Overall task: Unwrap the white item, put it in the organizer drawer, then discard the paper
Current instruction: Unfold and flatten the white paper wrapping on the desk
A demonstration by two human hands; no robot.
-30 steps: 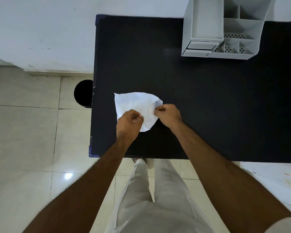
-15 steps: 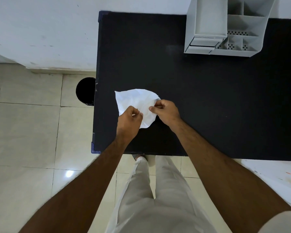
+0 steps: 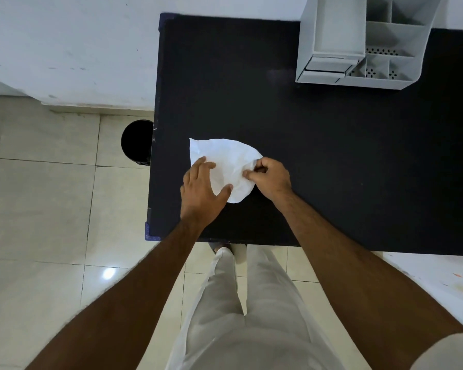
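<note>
A crumpled sheet of white paper [image 3: 226, 158] lies on the black table [image 3: 332, 156] near its front left part. My left hand [image 3: 202, 188] rests flat on the paper's left side with its fingers spread. My right hand [image 3: 269, 177] pinches the paper's right edge between thumb and fingers. The white item inside the paper is hidden. The grey organizer [image 3: 364, 41] stands at the back right of the table, its small drawer [image 3: 328, 68] at the lower left front, shut.
A black round bin [image 3: 137, 142] stands on the tiled floor just left of the table. A white wall runs behind the table. A white surface with paint marks [image 3: 439, 279] lies at the lower right.
My left hand has let go of its pinch on the paper and now lies open and flat on it. My right hand keeps its pinch at the right edge.
</note>
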